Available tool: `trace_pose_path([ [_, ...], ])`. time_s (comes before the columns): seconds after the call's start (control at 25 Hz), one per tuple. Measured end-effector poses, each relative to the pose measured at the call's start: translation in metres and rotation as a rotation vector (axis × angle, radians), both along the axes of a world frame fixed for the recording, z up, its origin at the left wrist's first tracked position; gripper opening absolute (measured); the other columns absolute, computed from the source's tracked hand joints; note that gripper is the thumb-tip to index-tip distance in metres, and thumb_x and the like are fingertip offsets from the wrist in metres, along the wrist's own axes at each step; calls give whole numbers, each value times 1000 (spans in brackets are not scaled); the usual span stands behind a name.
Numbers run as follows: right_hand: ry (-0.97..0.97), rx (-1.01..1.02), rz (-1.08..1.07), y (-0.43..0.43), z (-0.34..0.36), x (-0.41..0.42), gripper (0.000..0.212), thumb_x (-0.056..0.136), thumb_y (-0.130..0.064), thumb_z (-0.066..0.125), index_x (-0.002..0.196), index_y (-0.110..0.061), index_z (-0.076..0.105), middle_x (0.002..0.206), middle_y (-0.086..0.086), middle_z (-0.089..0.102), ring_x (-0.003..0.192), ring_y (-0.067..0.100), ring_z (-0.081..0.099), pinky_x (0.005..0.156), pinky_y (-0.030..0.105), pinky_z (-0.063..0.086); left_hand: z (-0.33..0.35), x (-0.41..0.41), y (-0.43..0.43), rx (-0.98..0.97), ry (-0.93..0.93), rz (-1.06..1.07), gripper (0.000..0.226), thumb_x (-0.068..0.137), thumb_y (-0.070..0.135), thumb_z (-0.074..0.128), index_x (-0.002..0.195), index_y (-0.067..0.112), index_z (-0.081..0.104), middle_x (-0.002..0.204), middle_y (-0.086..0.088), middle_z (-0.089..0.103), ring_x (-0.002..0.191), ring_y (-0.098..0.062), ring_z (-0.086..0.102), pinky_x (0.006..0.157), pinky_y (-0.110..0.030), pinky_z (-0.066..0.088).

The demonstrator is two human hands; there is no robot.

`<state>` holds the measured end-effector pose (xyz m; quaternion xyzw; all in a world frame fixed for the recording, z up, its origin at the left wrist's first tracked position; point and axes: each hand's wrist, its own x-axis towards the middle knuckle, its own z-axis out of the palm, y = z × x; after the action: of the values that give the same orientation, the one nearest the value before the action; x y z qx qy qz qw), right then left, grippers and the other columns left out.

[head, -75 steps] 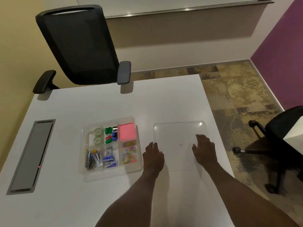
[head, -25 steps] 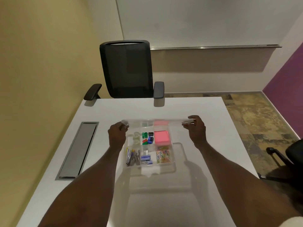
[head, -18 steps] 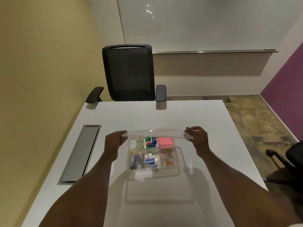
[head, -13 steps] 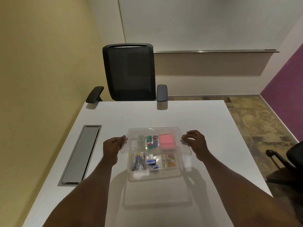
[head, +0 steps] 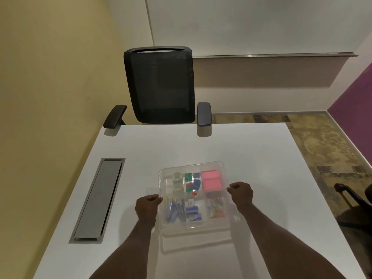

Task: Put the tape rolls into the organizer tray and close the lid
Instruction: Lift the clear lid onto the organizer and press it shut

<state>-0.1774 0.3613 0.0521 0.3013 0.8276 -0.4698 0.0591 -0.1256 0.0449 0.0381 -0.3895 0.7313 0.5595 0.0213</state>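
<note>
The clear organizer tray [head: 201,231] sits on the white table [head: 251,158] in front of me. Its transparent lid [head: 193,165] lies flat over it, and my left hand [head: 148,206] pinches the lid's left edge while my right hand [head: 241,194] pinches its right edge. Through the lid I see two clear tape rolls [head: 177,181] in the back left compartment, green and blue clips beside them, a pink sticky-note pad [head: 211,180] at the back right, and staples and paper clips in the front compartments.
A grey cable hatch [head: 98,200] is set into the table at my left. A black mesh office chair [head: 161,85] stands at the far edge. Another chair's base [head: 354,202] shows at the right, beside the table's right edge.
The lid was lying on the table to the tray's right. Both hands lifted it, carried it over the tray and lowered it flat onto it. My view also shifted.
</note>
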Motion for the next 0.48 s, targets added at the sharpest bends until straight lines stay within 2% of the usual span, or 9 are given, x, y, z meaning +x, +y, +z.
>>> trace_pose_path([
  [0.24, -92, 44, -14, -13, -22, -12, 15, 85, 0, 72, 99, 2, 75, 103, 19, 75, 100, 35, 69, 85, 34, 52, -15, -12, 2, -141, -41, -57, 24, 81, 4, 83, 104, -2, 81, 104, -20, 80, 103, -33, 75, 100, -39, 55],
  [0.48, -92, 74, -47, -23, -27, -31, 10, 89, 0, 69, 97, 3, 72, 102, 20, 74, 98, 36, 69, 86, 39, 56, -24, -30, 3, -129, -60, -30, 26, 84, 2, 81, 110, -3, 78, 110, -22, 78, 109, -35, 74, 104, -43, 56],
])
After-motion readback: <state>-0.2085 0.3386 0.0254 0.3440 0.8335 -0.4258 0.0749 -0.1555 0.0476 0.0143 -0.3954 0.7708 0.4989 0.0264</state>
